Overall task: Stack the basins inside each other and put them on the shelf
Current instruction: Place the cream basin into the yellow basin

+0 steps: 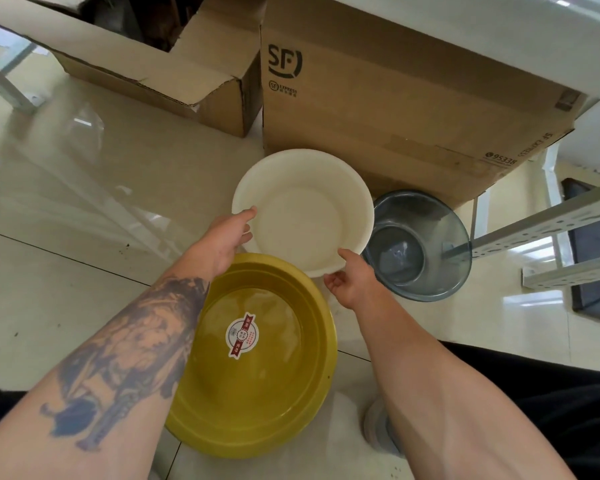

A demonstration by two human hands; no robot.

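- The left hand (pixel 226 237) is closed on the rim of the white basin (pixel 303 211) at about eight o'clock, thumb over the edge and fingers under it.
- The right hand (pixel 350 277) clamps the same rim at about five o'clock, thumb on top, so both hands carry the basin between them.
- The white basin is tilted slightly, and its near edge overlaps the far rim of the yellow basin (pixel 257 358); whether it is lifted clear of the floor I cannot tell.
- The yellow basin sits on the floor at six o'clock from the white one, mouth up, with a round sticker (pixel 241 335) in its bottom.
- A grey translucent basin (pixel 418 245) stands at three o'clock, just beside the white one.
- The step looks to be nesting: the white basin seems headed for the wider yellow one, which calls for bringing it toward the person, levelling it and lowering it centred.
- The glossy tiled floor (pixel 84 202) is reflective; two cardboard boxes (pixel 395 98) stand at twelve o'clock, and perforated metal shelf rails (pixel 551 216) show at three o'clock.
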